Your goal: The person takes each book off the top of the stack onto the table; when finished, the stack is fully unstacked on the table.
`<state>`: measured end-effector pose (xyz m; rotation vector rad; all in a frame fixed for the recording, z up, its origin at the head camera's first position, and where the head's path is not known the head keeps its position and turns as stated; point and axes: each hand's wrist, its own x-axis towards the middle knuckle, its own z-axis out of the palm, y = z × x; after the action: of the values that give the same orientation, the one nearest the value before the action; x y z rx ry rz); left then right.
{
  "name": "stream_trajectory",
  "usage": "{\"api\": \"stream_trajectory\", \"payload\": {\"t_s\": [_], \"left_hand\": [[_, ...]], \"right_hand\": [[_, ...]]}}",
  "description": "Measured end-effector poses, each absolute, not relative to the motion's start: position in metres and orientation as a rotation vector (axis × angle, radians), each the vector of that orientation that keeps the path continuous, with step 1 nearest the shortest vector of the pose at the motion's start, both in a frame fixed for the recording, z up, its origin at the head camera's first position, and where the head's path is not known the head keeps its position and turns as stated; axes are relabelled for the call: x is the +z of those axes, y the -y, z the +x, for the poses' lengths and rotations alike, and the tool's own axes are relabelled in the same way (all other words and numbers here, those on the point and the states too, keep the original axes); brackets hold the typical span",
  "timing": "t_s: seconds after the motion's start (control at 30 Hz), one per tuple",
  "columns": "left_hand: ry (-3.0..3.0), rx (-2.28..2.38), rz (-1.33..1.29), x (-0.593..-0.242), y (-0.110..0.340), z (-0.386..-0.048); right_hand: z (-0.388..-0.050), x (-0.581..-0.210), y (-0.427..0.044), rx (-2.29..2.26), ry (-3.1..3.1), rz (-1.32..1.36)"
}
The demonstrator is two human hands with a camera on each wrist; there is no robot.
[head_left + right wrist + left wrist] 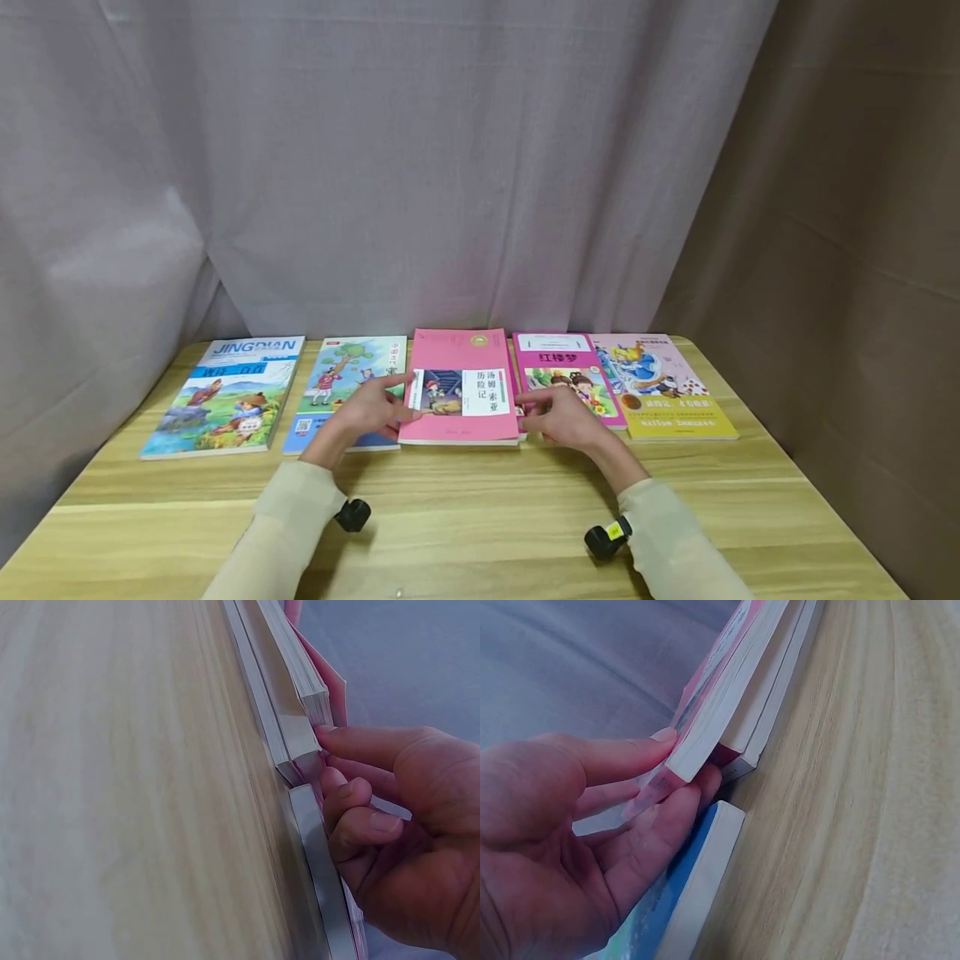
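A pink paperback book (pixel 457 404) lies on top of a small stack in the middle of the row. My left hand (pixel 375 408) pinches its left edge, thumb on the cover and fingers curled under that side, as the left wrist view shows. On the other side my right hand (pixel 558 414) grips at the right edge; its thumb (pixel 360 742) touches the front corner and the other fingers are curled. Beneath the pink book, more books (pixel 769 712) show their page edges. A gap separates the top book from them at the left.
Left of the stack lie a blue-green book (pixel 352 367) and a blue-titled book (pixel 232 400). To the right are a magenta book (pixel 570 367) and a pink-and-yellow book (pixel 667 392). The wooden table (pixel 480 517) meets grey curtains (pixel 420 167) behind.
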<state>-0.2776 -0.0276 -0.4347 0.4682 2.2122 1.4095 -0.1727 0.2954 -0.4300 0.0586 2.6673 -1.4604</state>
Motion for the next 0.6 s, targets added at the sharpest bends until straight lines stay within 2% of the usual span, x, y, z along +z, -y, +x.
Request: {"api": "stream_trajectory", "payload": {"t_s": [0.27, 0.6], "left_hand": [[-2.139, 1.453, 0.462, -0.4401, 0.0305, -0.2786], [-2.129, 1.454, 0.453, -0.4396, 0.0352, -0.2765]], "right_hand": [[-0.1709, -0.4322, -0.2959, -1.502, -2.612, 0.034], [-0.1696, -0.4334, -0.2967, -1.552, -2.568, 0.132]]}}
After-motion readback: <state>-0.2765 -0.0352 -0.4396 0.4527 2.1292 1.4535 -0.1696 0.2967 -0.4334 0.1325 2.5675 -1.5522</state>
